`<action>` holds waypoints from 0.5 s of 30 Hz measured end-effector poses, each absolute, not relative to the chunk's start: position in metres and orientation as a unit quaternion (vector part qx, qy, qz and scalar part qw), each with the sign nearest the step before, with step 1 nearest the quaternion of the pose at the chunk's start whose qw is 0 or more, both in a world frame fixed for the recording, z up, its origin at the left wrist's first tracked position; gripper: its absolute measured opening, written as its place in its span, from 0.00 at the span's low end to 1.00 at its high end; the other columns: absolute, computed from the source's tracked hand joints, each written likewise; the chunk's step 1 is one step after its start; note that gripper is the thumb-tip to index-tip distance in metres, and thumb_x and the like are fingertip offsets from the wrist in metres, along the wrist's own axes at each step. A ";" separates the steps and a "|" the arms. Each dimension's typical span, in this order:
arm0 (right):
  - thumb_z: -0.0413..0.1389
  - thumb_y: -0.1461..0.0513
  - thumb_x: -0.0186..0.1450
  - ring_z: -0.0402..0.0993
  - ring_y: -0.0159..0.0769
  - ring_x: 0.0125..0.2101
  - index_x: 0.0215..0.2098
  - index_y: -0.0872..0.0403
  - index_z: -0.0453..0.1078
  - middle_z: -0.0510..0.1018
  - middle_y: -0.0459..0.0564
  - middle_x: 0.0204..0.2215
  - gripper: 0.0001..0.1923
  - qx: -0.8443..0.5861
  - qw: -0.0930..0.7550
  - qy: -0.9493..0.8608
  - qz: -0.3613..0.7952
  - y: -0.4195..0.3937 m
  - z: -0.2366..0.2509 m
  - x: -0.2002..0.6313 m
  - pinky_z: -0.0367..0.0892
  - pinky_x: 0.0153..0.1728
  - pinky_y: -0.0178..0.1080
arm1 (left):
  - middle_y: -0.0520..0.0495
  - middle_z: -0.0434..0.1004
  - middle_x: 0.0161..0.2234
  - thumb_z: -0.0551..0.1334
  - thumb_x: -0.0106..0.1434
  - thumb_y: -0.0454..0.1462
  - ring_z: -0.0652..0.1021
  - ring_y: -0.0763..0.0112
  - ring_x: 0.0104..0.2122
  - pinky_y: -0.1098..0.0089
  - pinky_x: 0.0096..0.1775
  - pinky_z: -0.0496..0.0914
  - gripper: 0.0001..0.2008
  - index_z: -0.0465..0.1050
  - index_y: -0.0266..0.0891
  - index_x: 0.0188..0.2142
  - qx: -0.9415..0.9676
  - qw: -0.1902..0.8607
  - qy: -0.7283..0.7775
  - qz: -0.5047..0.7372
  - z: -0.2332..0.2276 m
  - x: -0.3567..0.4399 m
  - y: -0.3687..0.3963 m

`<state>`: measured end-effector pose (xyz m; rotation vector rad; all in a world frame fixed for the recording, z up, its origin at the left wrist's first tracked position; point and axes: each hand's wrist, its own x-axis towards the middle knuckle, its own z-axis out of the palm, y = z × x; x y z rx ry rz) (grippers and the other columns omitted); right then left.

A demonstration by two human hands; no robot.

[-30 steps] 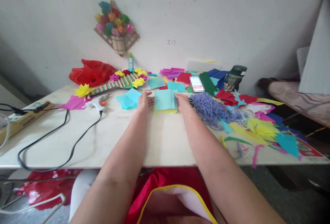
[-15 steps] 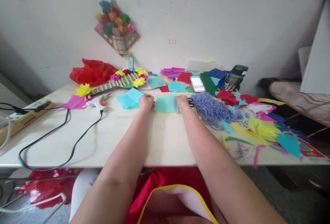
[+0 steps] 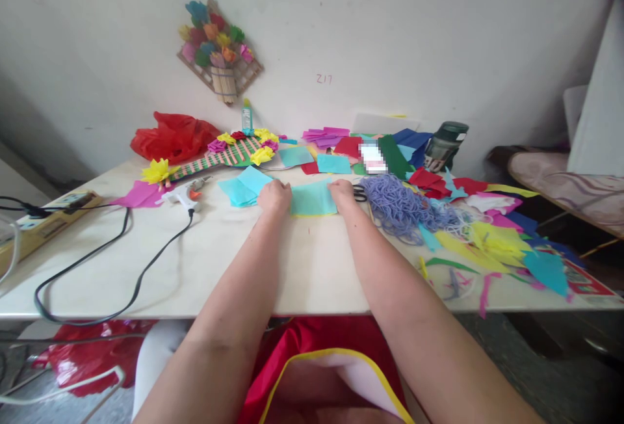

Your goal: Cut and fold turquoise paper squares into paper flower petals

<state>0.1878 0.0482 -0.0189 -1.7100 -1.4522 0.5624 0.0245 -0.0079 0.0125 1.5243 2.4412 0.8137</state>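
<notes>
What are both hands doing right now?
Left hand: pressing left edge of teal paper lying on table.
Right hand: pressing its right edge.

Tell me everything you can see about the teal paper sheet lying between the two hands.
The teal paper sheet is a thin, roughly square piece of matte craft paper lying flat on the pale table, near its middle. A yellow edge shows beneath its near side, so it seems to rest on a yellow sheet. The left hand presses its left edge and the right hand its right edge. A stack of similar teal squares sits just left; purple yarn lies to its right.
</notes>
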 end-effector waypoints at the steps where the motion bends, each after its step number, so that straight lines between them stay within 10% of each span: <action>1: 0.52 0.61 0.55 0.73 0.36 0.29 0.26 0.58 0.72 0.77 0.53 0.27 0.09 -0.680 0.394 -0.579 0.218 0.049 -0.019 0.188 0.63 0.27 0.33 | 0.40 0.74 0.42 0.53 0.58 0.46 0.73 0.55 0.44 0.60 0.40 0.66 0.16 0.74 0.41 0.36 0.508 0.073 0.815 0.268 0.012 0.024 -0.008; 15: 0.52 0.60 0.55 0.72 0.35 0.29 0.29 0.58 0.73 0.77 0.53 0.27 0.10 -0.676 0.382 -0.594 0.214 0.045 -0.016 0.186 0.62 0.27 0.31 | 0.39 0.76 0.39 0.63 0.46 0.47 0.74 0.54 0.42 0.63 0.39 0.67 0.20 0.74 0.40 0.38 0.555 0.081 0.810 0.171 0.013 0.027 -0.006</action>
